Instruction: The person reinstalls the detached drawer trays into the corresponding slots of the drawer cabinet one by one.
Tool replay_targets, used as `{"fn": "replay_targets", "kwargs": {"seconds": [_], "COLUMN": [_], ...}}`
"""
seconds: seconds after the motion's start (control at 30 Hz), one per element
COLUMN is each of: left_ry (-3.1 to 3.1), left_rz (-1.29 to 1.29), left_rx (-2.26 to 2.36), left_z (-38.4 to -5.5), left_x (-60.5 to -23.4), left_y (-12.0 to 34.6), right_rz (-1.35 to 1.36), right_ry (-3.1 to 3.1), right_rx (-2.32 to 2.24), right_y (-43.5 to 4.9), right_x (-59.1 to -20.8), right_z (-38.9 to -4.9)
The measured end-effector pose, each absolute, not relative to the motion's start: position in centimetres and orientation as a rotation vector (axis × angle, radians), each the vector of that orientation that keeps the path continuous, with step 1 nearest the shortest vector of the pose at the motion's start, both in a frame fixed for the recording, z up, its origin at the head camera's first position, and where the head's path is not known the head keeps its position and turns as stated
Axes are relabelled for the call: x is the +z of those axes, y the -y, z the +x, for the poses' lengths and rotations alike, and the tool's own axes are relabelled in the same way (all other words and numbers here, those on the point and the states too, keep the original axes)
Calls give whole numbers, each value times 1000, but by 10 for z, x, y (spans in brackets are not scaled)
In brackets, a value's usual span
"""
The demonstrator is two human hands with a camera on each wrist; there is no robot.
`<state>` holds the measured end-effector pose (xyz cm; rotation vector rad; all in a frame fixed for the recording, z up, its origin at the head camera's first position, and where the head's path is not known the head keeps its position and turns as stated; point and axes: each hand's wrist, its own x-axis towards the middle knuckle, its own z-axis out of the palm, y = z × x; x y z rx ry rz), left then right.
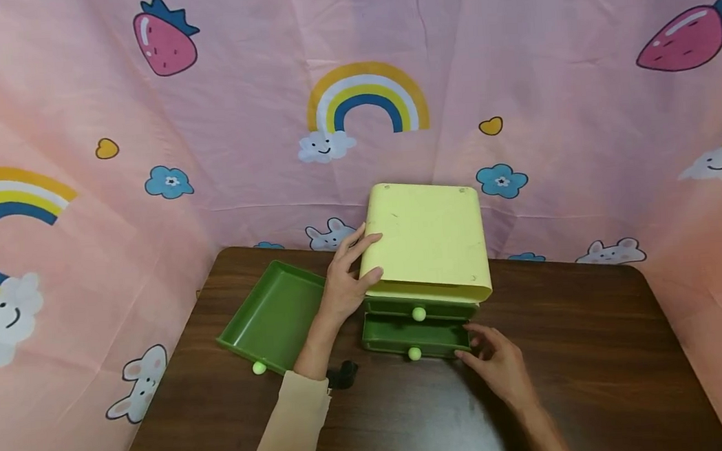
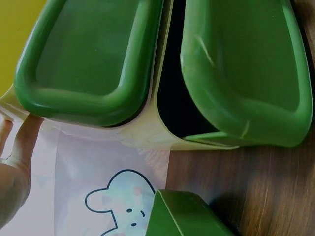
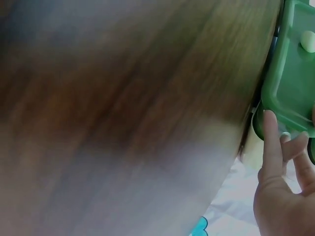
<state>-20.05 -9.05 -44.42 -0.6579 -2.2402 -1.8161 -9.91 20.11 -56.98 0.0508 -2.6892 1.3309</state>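
Observation:
A pale yellow drawer cabinet (image 1: pixel 426 235) stands upright on the table. Fingers of my left hand (image 1: pixel 344 282) lie fairly straight against its top and left side. Low at the front, a green bottom drawer (image 1: pixel 383 345) with a round light-green knob is pulled partly out. It sits slightly askew in its opening in the left wrist view. My right hand (image 1: pixel 500 365) pinches this drawer's right front corner, thumb at the front and fingers along the side. Above it, the green middle drawer (image 2: pixel 93 54) sits in the cabinet, with a yellow opening over it.
Another green drawer (image 1: pixel 279 313) with its knob lies flat on the dark wooden table (image 1: pixel 592 349), left of the cabinet. A black wrist camera (image 1: pixel 344 375) shows beside the left wrist. Behind hangs a pink printed cloth (image 1: pixel 254 108), close to the cabinet's back.

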Motion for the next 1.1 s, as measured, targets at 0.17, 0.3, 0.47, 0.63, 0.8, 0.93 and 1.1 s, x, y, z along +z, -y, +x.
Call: {"fn": "replay_targets", "kwargs": {"seconds": [0.17, 0.3, 0.47, 0.63, 0.8, 0.93, 1.1], "left_ry": [2238, 2238, 2242, 2233, 2235, 2237, 2234], "left_rz": [-651, -654, -655, -607, -597, -611, -635], "left_rx": [-1829, -1829, -1838, -1837, -1844, -1831, -1826], "left_z": [-200, -202, -204, -201, -199, -200, -207], "left_x": [-442, -440, -440, -442, -445, -443, -451], "left_y": [91, 89, 88, 92, 93, 91, 88], "right_rz": [30, -19, -100, -109, -164, -187, -189], "right_ry": [2713, 2711, 2668, 2642, 2626, 2628, 2644], "right_rx": [1287, 1266, 1263, 1294, 1317, 1328, 1335], "right_y": [-198, -198, -195, -191, -191, -192, -195], "right_x": [-568, -568, -568, -568, -569, -568, -566], "right_z": [-100, -101, -105, -112, -114, -114, -116]}}
